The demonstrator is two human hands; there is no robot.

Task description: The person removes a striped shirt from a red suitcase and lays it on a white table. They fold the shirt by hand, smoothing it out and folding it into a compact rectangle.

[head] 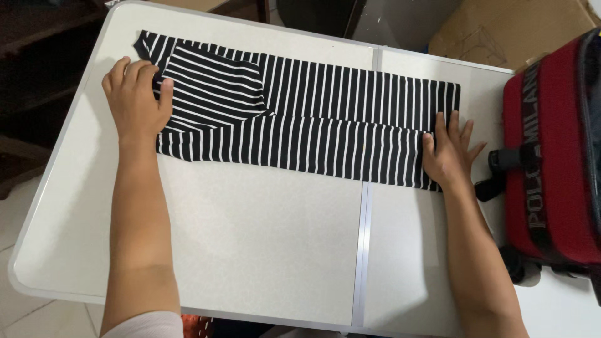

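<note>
A: Where was the garment?

B: The black-and-white striped garment point(313, 119) lay folded into a long band across the far part of the white table point(250, 238). It ran from the table's far-left corner to past the metal seam point(365, 238), which splits the table top.

A: Left hand?

B: The left hand point(134, 100) rested palm down on the garment's left end. Fingers point(125, 69) were flat and close together, pointing away from the person, with the thumb on the stripes. It held nothing, only pressed.

A: Right hand?

B: The right hand point(447, 153) was flat on the garment's right end, right of the seam. Fingers point(452, 125) were slightly spread and lay on the fabric near its edge. No pinch here either.

A: Any folds showing?

B: A folded-in panel sat on top of the garment's left half, just right of the left hand, its stripes running at an angle to those below.

A: Anything else around?

B: A red suitcase point(557, 156) with dark trim stood off the table's right edge, near the right hand but apart from it. A brown cardboard box point(507, 28) was behind the table's far-right corner. Tiled floor point(25, 313) showed left of the table.
</note>
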